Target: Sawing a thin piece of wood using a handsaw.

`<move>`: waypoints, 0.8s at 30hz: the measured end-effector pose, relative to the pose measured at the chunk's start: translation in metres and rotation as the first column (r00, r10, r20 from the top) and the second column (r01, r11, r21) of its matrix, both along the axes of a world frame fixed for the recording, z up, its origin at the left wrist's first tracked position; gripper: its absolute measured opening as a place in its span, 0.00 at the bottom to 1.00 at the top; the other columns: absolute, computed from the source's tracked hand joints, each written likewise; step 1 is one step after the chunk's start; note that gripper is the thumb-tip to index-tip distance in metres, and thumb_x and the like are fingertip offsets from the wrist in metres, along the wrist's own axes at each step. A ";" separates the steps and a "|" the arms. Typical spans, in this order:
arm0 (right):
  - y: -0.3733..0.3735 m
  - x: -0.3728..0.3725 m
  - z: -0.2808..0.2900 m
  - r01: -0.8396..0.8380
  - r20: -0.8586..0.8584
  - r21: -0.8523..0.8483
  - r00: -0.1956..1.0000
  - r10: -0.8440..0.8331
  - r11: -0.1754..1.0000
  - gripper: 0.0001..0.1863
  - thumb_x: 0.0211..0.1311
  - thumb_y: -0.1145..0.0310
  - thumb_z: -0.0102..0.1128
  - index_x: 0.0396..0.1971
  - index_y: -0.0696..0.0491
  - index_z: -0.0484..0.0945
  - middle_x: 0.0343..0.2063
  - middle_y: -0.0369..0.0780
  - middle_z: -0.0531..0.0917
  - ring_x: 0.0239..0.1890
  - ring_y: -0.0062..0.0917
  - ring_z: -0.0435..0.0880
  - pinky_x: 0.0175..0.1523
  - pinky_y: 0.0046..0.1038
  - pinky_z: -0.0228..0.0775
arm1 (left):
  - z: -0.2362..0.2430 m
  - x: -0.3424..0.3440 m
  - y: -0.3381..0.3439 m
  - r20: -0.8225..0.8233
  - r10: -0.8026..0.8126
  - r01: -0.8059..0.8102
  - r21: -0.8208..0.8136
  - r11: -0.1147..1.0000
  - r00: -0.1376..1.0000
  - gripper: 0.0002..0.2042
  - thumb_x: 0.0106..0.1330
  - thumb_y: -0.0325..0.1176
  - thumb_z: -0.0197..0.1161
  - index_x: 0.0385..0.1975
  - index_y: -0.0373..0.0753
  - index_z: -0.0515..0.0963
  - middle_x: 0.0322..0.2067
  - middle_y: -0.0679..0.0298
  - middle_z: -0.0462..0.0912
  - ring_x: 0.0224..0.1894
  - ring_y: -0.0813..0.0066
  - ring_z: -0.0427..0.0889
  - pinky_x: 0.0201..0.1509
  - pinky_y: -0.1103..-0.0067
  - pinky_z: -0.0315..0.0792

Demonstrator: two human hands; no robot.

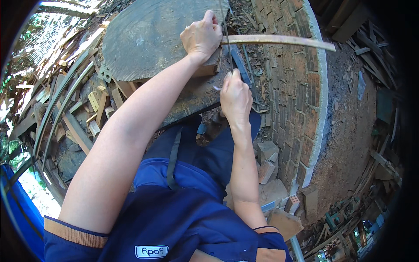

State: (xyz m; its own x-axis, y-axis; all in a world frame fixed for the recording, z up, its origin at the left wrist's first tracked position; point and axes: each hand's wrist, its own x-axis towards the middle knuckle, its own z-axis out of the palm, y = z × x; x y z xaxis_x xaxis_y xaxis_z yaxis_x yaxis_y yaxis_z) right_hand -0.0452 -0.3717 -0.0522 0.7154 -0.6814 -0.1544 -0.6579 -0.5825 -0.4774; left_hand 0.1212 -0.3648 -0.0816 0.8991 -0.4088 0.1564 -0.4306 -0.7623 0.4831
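My left hand point(201, 37) is closed in a fist over the near end of a long pale wooden strip point(279, 40), at the right edge of a large grey wooden slab point(139, 37). The strip sticks out to the right over a brick wall. Gripped in my right hand point(236, 97), lower down, is a long thin dark blade point(228, 48), seen almost edge-on. It runs up past the left hand's knuckles and crosses the strip just right of that hand. Its handle is hidden in my fingers. Whether the blade cuts into the strip, I cannot tell.
A low brick wall point(301, 87) curves along the right, with bare earth point(353, 126) beyond. Scrap wood point(102, 102) and long bent strips point(65, 98) heap up at the left. Loose bricks point(267, 168) lie by my legs. A blue sheet point(19, 218) hangs at lower left.
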 end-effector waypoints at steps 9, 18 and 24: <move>0.021 -0.033 0.001 0.028 0.001 0.042 1.000 -0.028 0.999 0.11 0.73 0.62 0.45 0.38 0.54 0.69 0.17 0.51 0.82 0.24 0.50 0.83 0.30 0.49 0.74 | -0.001 -0.019 0.016 -0.013 -0.052 0.052 0.025 0.998 0.999 0.10 0.63 0.38 0.53 0.43 0.54 0.74 0.21 0.58 0.83 0.28 0.53 0.84 0.33 0.60 0.75; 0.029 -0.031 -0.013 0.028 -0.017 -0.294 0.999 -0.034 0.955 0.09 0.72 0.61 0.46 0.35 0.50 0.69 0.11 0.44 0.79 0.16 0.40 0.82 0.19 0.40 0.71 | 0.005 -0.008 0.014 -0.045 -0.166 0.170 0.144 0.975 0.985 0.11 0.65 0.36 0.51 0.46 0.57 0.73 0.21 0.56 0.82 0.28 0.52 0.84 0.33 0.60 0.74; 0.026 -0.033 -0.010 -0.047 -0.074 -0.361 0.997 0.022 0.931 0.07 0.70 0.64 0.51 0.34 0.51 0.69 0.09 0.42 0.79 0.15 0.36 0.83 0.18 0.37 0.72 | 0.003 -0.013 0.014 0.022 -0.020 0.019 0.042 0.999 1.000 0.09 0.69 0.39 0.51 0.46 0.54 0.72 0.20 0.56 0.82 0.26 0.52 0.84 0.31 0.60 0.74</move>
State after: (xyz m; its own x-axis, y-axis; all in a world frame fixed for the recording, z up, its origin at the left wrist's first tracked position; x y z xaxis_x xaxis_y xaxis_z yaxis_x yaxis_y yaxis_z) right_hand -0.0780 -0.3455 -0.0621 0.7360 -0.6752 0.0495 -0.6575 -0.7303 -0.1852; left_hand 0.1086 -0.3512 -0.0782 0.8874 -0.4330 0.1585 -0.4559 -0.7728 0.4415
